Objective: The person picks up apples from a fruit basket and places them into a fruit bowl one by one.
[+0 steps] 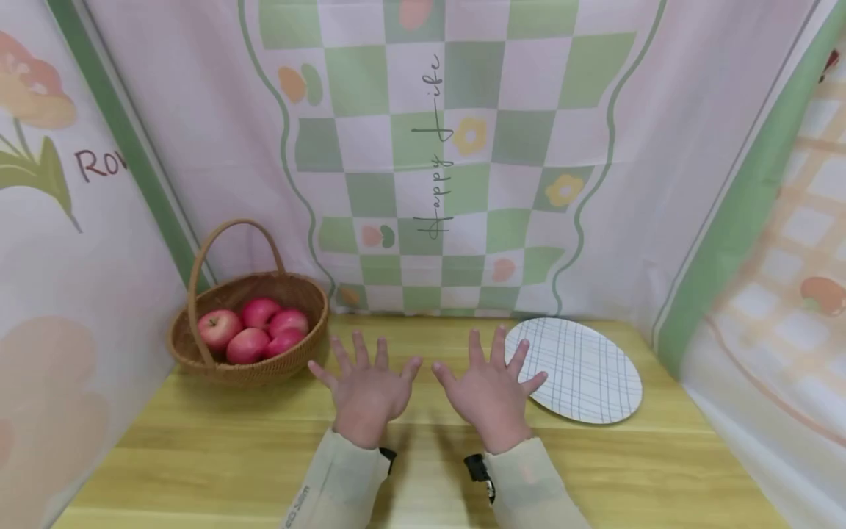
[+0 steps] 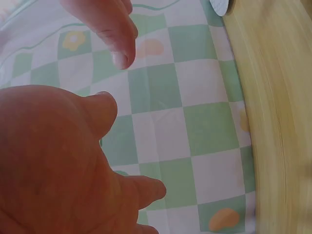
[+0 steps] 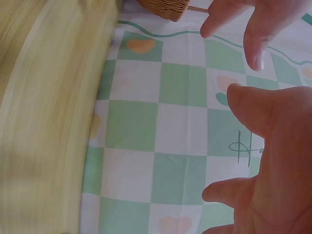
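Observation:
Both hands are held out above the table with fingers spread and straight, and neither holds anything. The left hand [image 1: 367,393] is to the right of a wicker basket [image 1: 317,323] with a tall arched handle. Several red apples [image 1: 247,345] lie inside that basket. On the other side, the right hand [image 1: 492,397] has its little finger overlapping the near-left edge of a white oval plate [image 1: 581,371] with thin blue-grey grid lines; whether it touches the plate, I cannot tell. Each wrist view shows its own hand up close, with part of the other hand nearby.
The wooden table [image 1: 423,485] has light yellow grain. Behind it hangs a green-and-white checked cloth [image 1: 416,198] with printed flowers and lettering. Printed fabric walls stand at the left [image 1: 59,294] and right [image 1: 780,316] sides.

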Available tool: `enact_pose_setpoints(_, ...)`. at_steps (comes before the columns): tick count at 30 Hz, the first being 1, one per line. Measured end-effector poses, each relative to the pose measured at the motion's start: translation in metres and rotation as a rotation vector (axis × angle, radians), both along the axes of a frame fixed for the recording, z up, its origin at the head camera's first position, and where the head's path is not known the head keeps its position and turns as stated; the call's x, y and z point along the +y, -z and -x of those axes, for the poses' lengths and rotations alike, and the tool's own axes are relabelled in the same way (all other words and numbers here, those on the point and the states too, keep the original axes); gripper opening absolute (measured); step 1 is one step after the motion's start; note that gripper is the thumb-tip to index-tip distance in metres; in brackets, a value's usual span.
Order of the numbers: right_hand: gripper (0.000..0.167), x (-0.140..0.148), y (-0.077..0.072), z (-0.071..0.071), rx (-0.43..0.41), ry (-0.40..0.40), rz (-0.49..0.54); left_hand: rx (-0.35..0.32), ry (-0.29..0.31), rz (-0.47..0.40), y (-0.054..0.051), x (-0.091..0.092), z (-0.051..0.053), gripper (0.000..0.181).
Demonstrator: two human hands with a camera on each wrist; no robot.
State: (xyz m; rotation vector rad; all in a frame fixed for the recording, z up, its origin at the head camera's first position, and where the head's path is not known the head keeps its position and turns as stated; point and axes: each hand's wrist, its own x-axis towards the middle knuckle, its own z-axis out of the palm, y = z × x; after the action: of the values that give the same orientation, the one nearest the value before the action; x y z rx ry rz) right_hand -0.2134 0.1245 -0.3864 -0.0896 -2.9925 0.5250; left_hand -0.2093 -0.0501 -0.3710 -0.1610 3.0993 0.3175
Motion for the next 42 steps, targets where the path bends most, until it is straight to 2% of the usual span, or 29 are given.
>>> enact_pose_setpoints(6, 0.108, 0.002, -0.001, 0.001, 0.015, 0.006, -0.004, -0.002, -0.003, -0.042, -0.001, -0.012, -0.004, 0.092)
enact_pose_setpoints(10, 0.11, 0.006, -0.005, 0.003, 0.033, 0.012, -0.01, 0.069, 0.016, -0.092, -0.009, -0.029, -0.008, 0.096)
enact_pose_setpoints(13, 0.109, 0.01, -0.011, 0.005, 0.046, 0.003, -0.014, 0.156, 0.025, -0.134, -0.02, -0.048, -0.016, 0.1)
enact_pose_setpoints(17, 0.107, 0.012, -0.02, 0.011, 0.081, -0.034, 0.001, 0.307, 0.009, -0.149, -0.036, -0.085, -0.03, 0.102)
enact_pose_setpoints(21, 0.107, 0.014, -0.028, 0.021, 0.133, -0.088, 0.057, 0.474, -0.067, -0.184, -0.043, -0.127, -0.038, 0.104)
enact_pose_setpoints(23, 0.108, 0.012, -0.032, 0.026, 0.15, -0.12, 0.116, 0.518, -0.121, -0.234, -0.043, -0.147, -0.039, 0.108)
enact_pose_setpoints(25, 0.108, 0.009, -0.037, 0.032, 0.162, -0.17, 0.21, 0.523, -0.174, -0.304, -0.04, -0.166, -0.038, 0.112)
enact_pose_setpoints(27, 0.107, 0.003, -0.042, 0.037, 0.163, -0.226, 0.339, 0.488, -0.204, -0.392, -0.037, -0.183, -0.036, 0.117)
enact_pose_setpoints(31, 0.107, -0.016, -0.049, 0.05, 0.113, -0.325, 0.643, 0.364, -0.236, -0.59, -0.025, -0.206, -0.029, 0.122)
enact_pose_setpoints(34, 0.107, -0.034, -0.048, 0.063, 0.042, -0.355, 0.825, 0.297, -0.264, -0.744, -0.011, -0.216, -0.019, 0.122)
enact_pose_setpoints(38, 0.105, -0.059, -0.038, 0.078, -0.072, -0.365, 1.021, 0.285, -0.317, -0.941, 0.01, -0.224, -0.001, 0.12)
enact_pose_setpoints(42, 0.103, -0.086, -0.023, 0.088, -0.181, -0.365, 1.172, 0.327, -0.348, -1.034, 0.029, -0.225, 0.013, 0.119)
